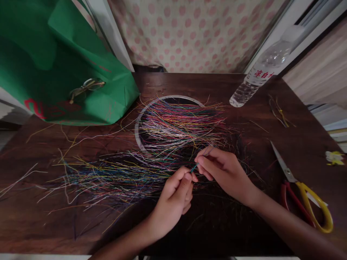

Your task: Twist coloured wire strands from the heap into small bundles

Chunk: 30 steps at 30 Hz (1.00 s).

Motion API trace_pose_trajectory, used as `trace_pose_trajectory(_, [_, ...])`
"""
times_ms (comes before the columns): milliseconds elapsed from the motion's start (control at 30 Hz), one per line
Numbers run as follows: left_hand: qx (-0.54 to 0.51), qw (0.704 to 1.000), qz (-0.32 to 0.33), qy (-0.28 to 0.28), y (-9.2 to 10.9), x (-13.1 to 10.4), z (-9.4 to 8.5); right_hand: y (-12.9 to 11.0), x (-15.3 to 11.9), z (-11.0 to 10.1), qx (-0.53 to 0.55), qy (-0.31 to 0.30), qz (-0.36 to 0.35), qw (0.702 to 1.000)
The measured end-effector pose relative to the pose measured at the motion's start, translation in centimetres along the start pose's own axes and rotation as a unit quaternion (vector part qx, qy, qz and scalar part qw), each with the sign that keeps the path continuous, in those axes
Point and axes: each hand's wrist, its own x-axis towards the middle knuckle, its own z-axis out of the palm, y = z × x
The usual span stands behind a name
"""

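As if to tension it, left hand [176, 202] and right hand [222, 173] narrowly pinch one teal wire [193, 168].

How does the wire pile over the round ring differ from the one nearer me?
The far pile lies across the grey ring, while the near pile lies on the tabletop. The far pile shows plenty of pink and red; the near pile looks more yellow, blue and green. The near pile reaches farther left than the far pile. Both are loose, thin strands running roughly left to right.
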Motion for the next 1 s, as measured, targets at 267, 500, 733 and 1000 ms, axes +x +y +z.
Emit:
trace_pose_trajectory(267, [-0.009,1.000,0.012,-0.008,0.00,-0.04,0.06,0.47,0.10,0.14,0.049,-0.035,-0.011,0.998])
trace_pose_trajectory(500, [-0.008,1.000,0.013,-0.009,0.17,0.10,0.00,0.11,0.30,-0.08,0.053,-0.050,0.014,0.997])
trace_pose_trajectory(733, [0.021,0.999,0.029,0.001,-0.19,-0.12,-0.01,0.04,0.26,-0.01,0.030,-0.038,0.024,0.999])
trace_pose_trajectory(1000, [0.018,0.999,0.033,0.005,0.12,0.00,0.10,-0.15,0.09,-0.22,0.078,-0.056,0.021,0.995])
